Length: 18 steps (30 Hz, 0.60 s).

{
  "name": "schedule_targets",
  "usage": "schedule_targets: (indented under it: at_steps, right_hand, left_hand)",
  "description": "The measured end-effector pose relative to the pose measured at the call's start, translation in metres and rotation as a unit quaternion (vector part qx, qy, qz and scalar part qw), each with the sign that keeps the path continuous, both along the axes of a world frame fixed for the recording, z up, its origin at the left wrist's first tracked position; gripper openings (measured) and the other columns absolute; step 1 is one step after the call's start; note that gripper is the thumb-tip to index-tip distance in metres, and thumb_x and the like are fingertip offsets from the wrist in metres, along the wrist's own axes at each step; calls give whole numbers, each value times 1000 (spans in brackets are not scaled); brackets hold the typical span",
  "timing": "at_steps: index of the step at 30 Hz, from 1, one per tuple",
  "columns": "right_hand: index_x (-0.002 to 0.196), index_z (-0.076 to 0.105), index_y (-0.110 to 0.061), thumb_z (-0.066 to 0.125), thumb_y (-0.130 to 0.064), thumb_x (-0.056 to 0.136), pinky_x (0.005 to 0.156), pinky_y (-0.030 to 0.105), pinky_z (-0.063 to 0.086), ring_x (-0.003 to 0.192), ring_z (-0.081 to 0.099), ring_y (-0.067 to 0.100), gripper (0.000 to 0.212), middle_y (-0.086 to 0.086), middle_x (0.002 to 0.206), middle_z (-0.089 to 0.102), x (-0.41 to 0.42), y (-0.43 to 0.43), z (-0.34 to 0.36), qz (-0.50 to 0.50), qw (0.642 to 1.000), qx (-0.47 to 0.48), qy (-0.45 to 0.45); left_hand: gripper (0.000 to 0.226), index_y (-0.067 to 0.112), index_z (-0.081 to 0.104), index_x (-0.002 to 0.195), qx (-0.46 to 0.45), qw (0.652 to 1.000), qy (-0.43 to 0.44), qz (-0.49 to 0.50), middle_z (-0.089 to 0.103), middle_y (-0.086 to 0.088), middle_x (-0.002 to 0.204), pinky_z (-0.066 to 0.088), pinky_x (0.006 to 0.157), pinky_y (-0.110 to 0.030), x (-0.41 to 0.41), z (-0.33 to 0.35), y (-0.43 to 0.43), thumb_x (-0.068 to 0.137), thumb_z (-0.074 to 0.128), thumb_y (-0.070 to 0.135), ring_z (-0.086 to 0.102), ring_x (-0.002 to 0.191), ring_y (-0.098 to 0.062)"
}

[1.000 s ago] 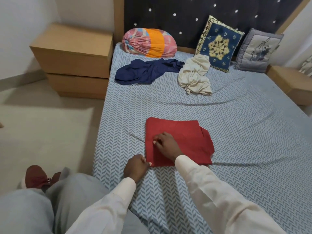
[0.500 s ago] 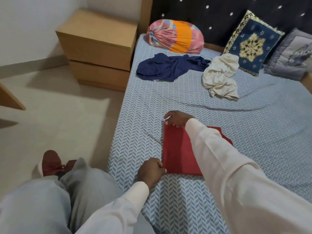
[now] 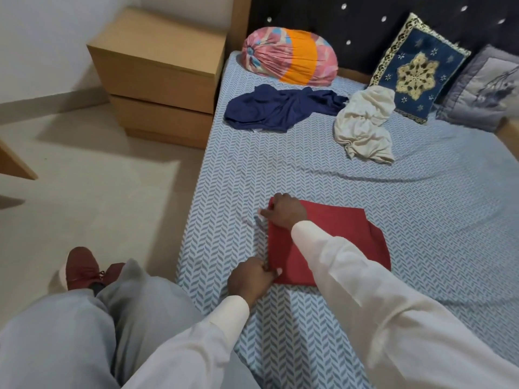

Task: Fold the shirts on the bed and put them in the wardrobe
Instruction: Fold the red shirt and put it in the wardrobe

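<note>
Head view. A folded red shirt (image 3: 337,240) lies flat on the near part of the bed (image 3: 421,209), close to its left edge, forming a rough rectangle with a loose flap jutting out on its right side. The left hand (image 3: 251,279) is at the shirt's near left corner, thumb and curled fingers pinching the cloth there. The right hand (image 3: 285,211) reaches across the shirt to its far left corner; its fingers are bent down over that corner and grip it, with the thumb stretched out leftward onto the sheet. Both arms wear long white sleeves, and the right sleeve crosses over the middle of the shirt.

Farther up the bed, well apart from the red shirt, a navy shirt (image 3: 283,109) lies crumpled on the left and a cream shirt (image 3: 365,127) lies bunched just to its right, the two nearly touching. Behind them, against the dark studded headboard (image 3: 365,21), rest a pink and orange bolster (image 3: 290,56), a blue embroidered cushion (image 3: 418,71) and a grey cushion (image 3: 488,88). The cream shirt touches the blue cushion's lower corner.

A wooden nightstand (image 3: 160,68) stands on the floor (image 3: 84,192) beside the head of the bed. At lower left are the person's grey trouser legs and a red shoe (image 3: 80,268).
</note>
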State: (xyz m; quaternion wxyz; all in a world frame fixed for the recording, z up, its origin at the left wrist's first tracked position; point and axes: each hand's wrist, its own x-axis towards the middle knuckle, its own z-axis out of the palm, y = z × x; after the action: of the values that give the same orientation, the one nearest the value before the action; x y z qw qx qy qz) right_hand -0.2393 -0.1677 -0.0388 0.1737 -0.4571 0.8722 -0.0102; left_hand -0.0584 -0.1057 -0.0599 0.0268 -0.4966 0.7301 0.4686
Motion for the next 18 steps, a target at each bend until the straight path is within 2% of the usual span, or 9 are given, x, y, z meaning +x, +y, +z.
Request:
schedule_targets:
  at_steps: [2, 3, 7, 9, 10, 12, 14, 17, 18]
  right_hand:
    - [122, 50, -9, 56, -32, 86, 86, 38, 47, 112, 58, 34, 43, 13, 120, 59, 15, 2, -1, -28, 999, 2, 25]
    - [122, 47, -9, 52, -25, 86, 82, 37, 46, 109, 60, 34, 40, 14, 118, 60, 22, 4, -3, -36, 999, 0, 27]
    - [110, 51, -13, 50, -21, 84, 72, 33, 41, 100, 64, 33, 28, 11, 105, 65, 33, 10, 1, -66, 996, -51, 23]
    - [105, 53, -13, 52, -23, 84, 73, 34, 43, 99, 64, 33, 24, 11, 104, 67, 44, 1, 12, -60, 991, -116, 27]
    - [111, 53, -12, 53, -23, 85, 76, 35, 45, 101, 63, 34, 29, 13, 107, 67, 53, -6, 17, -43, 989, -138, 22]
    - [129, 48, -12, 56, -22, 86, 83, 37, 47, 107, 62, 34, 44, 16, 113, 66, 76, -23, 26, -3, 989, -147, -27]
    - [136, 44, -12, 58, -21, 89, 88, 37, 46, 112, 60, 34, 50, 19, 118, 64, 93, -40, 29, 21, 989, -104, -107]
    - [122, 57, -10, 60, -20, 89, 89, 33, 45, 113, 60, 32, 34, 16, 120, 64, 101, -45, 25, 71, 986, -39, -146]
    - [114, 61, -10, 59, -18, 88, 89, 33, 46, 112, 61, 31, 27, 14, 117, 66, 97, -39, 23, 93, 985, -47, -139]
  left_hand:
    - [34, 23, 58, 79, 18, 1000, 9, 4, 66, 3, 82, 46, 65, -29, 1, 1, -1, 79, 63, 57, 64, 78, -20]
    - [31, 23, 59, 80, 38, 999, 31, 12, 66, 4, 83, 46, 65, -29, 2, 2, 0, 80, 64, 54, 64, 78, -19]
    - [38, 22, 43, 58, 96, 981, 160, 62, 51, 3, 59, 42, 62, -31, 15, 9, 0, 83, 68, 37, 49, 58, -15]
    - [37, 23, 43, 56, 94, 973, 183, 105, 50, 1, 56, 48, 64, -37, 35, 12, -7, 81, 67, 35, 50, 57, -17]
    - [36, 22, 44, 56, 79, 972, 183, 122, 52, 1, 55, 49, 65, -39, 47, 15, -14, 82, 67, 33, 51, 57, -17]
    - [36, 17, 44, 58, -3, 980, 143, 140, 52, 3, 55, 43, 63, -35, 74, 17, -34, 83, 67, 28, 50, 59, -17]
    - [30, 13, 51, 62, -67, 983, 83, 148, 58, 2, 62, 42, 63, -31, 98, 22, -54, 82, 66, 28, 57, 67, -20]
    - [8, 20, 58, 79, -114, 986, 9, 119, 65, -2, 84, 50, 75, -35, 105, 31, -62, 78, 62, 26, 62, 83, -27]
    - [10, 21, 58, 87, -147, 985, -6, 95, 64, -4, 91, 50, 78, -37, 101, 31, -59, 78, 62, 24, 61, 88, -29]
